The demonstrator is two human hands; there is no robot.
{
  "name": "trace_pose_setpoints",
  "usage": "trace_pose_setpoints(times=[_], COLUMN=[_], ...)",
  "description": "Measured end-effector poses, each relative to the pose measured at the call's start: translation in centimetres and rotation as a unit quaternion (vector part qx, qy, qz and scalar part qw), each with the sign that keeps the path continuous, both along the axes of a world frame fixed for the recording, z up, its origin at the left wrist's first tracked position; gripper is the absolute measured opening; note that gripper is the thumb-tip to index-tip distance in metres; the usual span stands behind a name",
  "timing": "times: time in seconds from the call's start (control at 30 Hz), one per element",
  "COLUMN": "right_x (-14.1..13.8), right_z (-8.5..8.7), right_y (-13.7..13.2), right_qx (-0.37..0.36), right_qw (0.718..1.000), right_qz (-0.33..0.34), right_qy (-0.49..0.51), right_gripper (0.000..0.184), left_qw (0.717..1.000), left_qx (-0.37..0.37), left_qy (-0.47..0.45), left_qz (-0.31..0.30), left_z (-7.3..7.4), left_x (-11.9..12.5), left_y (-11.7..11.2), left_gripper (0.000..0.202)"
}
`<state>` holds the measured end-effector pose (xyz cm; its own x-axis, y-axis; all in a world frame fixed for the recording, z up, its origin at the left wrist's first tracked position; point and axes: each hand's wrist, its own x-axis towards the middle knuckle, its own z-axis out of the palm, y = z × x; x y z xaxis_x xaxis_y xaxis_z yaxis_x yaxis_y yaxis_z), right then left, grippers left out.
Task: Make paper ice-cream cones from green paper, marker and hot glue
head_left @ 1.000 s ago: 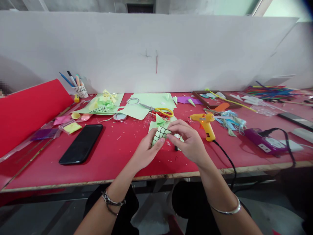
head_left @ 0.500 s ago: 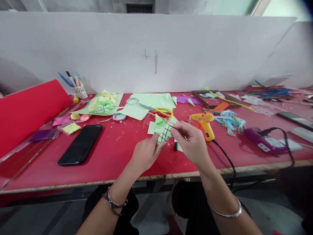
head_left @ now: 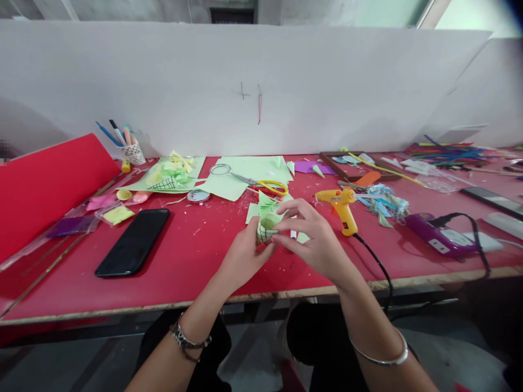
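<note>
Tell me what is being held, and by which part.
A rolled green paper with black lines. The left hand grips its left side; the right hand is at its right side, near the open end; whether it grips is unclear.

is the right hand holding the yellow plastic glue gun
No, the yellow plastic glue gun rests on the red tabletop apart from the right hand, whose fingers are at a curled pale-green paper piece.

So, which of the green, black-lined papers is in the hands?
The roll in the left hand, with the right hand at its rim; the other lined paper lies farther left, by crumpled paper.
</note>
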<state>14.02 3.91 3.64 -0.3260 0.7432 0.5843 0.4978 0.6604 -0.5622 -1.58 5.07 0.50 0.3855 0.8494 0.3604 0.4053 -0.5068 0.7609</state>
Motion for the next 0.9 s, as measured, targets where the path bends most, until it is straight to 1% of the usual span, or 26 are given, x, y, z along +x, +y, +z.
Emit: trace_pose_setpoints(times=[0.1, 0.17, 0.27, 0.33, 0.4, 0.43, 0.5, 0.57, 0.67, 0.73, 0.8, 0.87, 0.9], right_x=[-0.7, -0.9, -0.8, -0.6, -0.4, -0.4, -0.2, 0.0, 0.2, 0.2, 0.0, -0.4, -0.6], right_z=[0.1, 0.4, 0.9, 1.1, 1.0, 0.8, 0.4, -0.1, -0.5, -0.4, -0.2, 0.0, 0.0], right_y=[-0.4, -0.7, -1.0, -0.9, -0.7, -0.5, 0.0, 0.3, 0.6, 0.8, 1.5, 2.7, 3.5], right_qx=[0.011, 0.018, 0.034, 0.043, 0.049, 0.047, 0.024, -0.026, -0.106, -0.128, -0.118, -0.090, -0.076], right_qw=[0.999, 0.998, 0.998, 0.996, 0.992, 0.989, 0.984, 0.978, 0.969, 0.969, 0.976, 0.987, 0.988], right_qz=[0.038, 0.054, 0.058, 0.042, 0.009, -0.013, -0.057, -0.085, -0.087, -0.090, -0.107, -0.127, -0.135], right_qy=[-0.032, -0.035, 0.005, 0.061, 0.117, 0.138, 0.169, 0.189, 0.204, 0.193, 0.149, 0.049, -0.024], right_gripper=[0.010, 0.009, 0.016, 0.016, 0.011, 0.012, 0.016, 0.017, 0.016, 0.015, 0.015, 0.013, 0.010], left_qw=[0.992, 0.985, 0.983, 0.986, 0.987, 0.987, 0.986, 0.982, 0.972, 0.959, 0.943, 0.929, 0.923], left_qx=[-0.036, -0.047, -0.043, -0.031, -0.018, -0.014, -0.014, -0.027, -0.073, -0.116, -0.159, -0.183, -0.188], left_qy=[-0.123, -0.165, -0.176, -0.166, -0.157, -0.155, -0.160, -0.173, -0.210, -0.246, -0.285, -0.318, -0.330], left_qz=[-0.020, -0.027, -0.015, 0.005, 0.022, 0.030, 0.045, 0.063, 0.076, 0.074, 0.065, 0.059, 0.057], left_z=[0.0, 0.0, 0.1, 0.4, 0.6, 0.7, 0.8, 0.8, 0.7, 0.7, 0.7, 0.8, 0.8], left_x=[0.1, 0.1, 0.0, 0.0, 0.1, 0.1, 0.1, 0.1, -0.1, -0.2, -0.4, -0.7, -0.8], left_y=[0.0, 0.0, 0.0, -0.1, -0.1, -0.2, -0.2, 0.0, 0.3, 0.4, 0.5, 0.6, 0.7], left_gripper=[0.029, 0.025, 0.013, 0.015, 0.020, 0.021, 0.023, 0.024, 0.023, 0.022, 0.022, 0.022, 0.022])
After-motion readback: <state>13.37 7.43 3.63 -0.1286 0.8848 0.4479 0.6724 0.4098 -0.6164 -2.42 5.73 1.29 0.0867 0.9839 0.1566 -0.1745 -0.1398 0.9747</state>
